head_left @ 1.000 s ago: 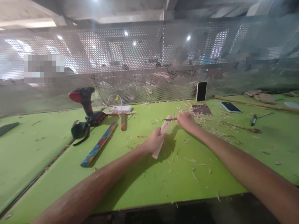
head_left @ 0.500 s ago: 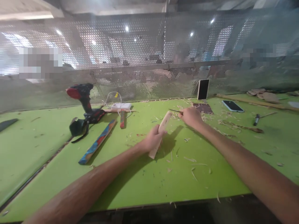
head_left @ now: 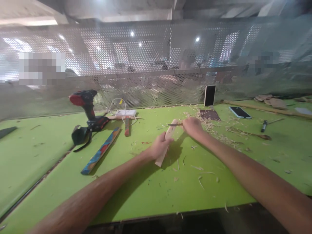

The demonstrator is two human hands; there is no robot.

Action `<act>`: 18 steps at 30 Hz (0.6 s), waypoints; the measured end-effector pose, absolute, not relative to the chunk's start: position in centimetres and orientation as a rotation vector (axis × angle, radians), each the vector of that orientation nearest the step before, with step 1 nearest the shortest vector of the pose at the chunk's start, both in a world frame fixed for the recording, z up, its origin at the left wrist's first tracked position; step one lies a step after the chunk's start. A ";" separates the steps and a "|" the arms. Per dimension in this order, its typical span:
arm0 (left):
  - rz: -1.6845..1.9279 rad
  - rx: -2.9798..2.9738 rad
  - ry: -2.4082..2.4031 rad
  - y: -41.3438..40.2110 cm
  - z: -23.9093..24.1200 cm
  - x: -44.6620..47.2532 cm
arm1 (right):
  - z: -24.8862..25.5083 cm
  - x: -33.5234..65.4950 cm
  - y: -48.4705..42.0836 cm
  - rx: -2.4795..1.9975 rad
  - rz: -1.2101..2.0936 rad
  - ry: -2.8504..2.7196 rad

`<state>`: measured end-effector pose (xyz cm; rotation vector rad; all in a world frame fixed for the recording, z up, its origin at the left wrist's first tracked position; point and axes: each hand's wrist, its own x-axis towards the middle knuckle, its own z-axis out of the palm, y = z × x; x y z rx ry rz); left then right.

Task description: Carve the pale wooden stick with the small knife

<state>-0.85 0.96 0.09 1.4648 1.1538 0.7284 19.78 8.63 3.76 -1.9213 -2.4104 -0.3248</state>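
My left hand (head_left: 161, 145) is wrapped around a pale strip of wood (head_left: 171, 129), which slants up and away over the green table. The lower end of the strip pokes out below my fingers. In my right hand (head_left: 192, 126) is a knife (head_left: 175, 124), gripped by its handle. Its dark narrow blade points left and lies across the upper part of the wood; whether it is cutting in cannot be made out. Thin wood shavings (head_left: 207, 125) are heaped just beyond and right of my right hand.
Left of my hands stand a cordless drill (head_left: 89, 110), a painted wood strip (head_left: 101, 151) and a white power bank (head_left: 125, 113) with a cable. Toward the right are an upright phone (head_left: 210, 95), a flat phone (head_left: 240, 112), a marker (head_left: 264, 126) and a wooden spoon (head_left: 264, 136). Perforated metal (head_left: 151, 87) closes the back.
My right hand has moved left and slightly down, bringing the knife blade from beyond the strip's tip to across its upper part. My left hand keeps its hold on the wood.
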 end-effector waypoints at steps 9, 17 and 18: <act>0.627 1.488 1.195 1.0 1.1 -1.1 | 2.4 21.9 10.2 -1.955 -0.231 -2.358; 0.570 1.452 1.174 0.2 2.4 -1.4 | 2.3 23.2 11.3 -2.080 -0.232 -2.268; 0.543 1.469 1.131 0.0 2.5 -1.5 | 2.6 24.0 11.5 -2.176 -0.228 -2.201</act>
